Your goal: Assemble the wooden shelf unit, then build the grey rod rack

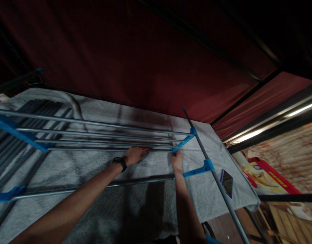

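Note:
A rack of grey metal rods (105,125) and blue plastic brackets stands over the cloth-covered table. My left hand (135,155), with a dark band on the wrist, is closed around the nearest rod of the upper group, its fingers partly hidden behind it. At that rod's right end, my right hand (177,159) grips the lower tip of a blue bracket (183,143); those fingertips are partly hidden too. The bracket joins a slanting grey pole (201,145). Lower on the pole, another blue bracket (208,165) points toward a single lower rod (143,181).
Several loose grey tubes (8,152) lie at the left on the pale cloth (95,169). A phone (227,183) rests right of the pole. Dark red fabric (145,67) hangs behind the table. A red and yellow box (270,176) and wooden pieces (285,220) are at the right.

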`<state>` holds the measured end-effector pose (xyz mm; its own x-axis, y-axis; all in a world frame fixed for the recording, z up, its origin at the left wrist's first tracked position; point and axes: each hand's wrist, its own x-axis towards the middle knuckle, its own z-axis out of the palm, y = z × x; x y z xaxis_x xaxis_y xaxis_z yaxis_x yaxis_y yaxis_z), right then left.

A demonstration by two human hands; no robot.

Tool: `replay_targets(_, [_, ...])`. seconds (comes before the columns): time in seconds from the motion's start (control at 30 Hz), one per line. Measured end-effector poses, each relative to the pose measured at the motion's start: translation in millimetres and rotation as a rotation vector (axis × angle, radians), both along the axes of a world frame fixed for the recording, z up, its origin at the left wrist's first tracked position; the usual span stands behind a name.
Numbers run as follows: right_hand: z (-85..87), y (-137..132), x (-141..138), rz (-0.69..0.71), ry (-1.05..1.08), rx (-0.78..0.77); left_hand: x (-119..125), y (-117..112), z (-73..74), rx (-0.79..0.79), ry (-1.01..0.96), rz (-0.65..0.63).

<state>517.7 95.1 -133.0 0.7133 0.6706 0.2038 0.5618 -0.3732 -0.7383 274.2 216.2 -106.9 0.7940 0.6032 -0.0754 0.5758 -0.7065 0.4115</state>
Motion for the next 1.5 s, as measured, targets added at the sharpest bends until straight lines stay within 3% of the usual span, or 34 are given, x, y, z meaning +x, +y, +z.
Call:
replay_targets(0.9, [6.0,4,-8,-0.016,0.002,-0.017,-5,3,-11.0,-0.036,-0.063,0.009])
replay_targets(1.27, [-5.1,10,-12,-0.017,0.085,0.079,-8,-2,2.9,0.008,-0.008,0.016])
replay_targets(1.5, [-14.8,-1,-23,-0.100,0.154,0.138,-10,-10,13.2,0.031,0.024,0.001])
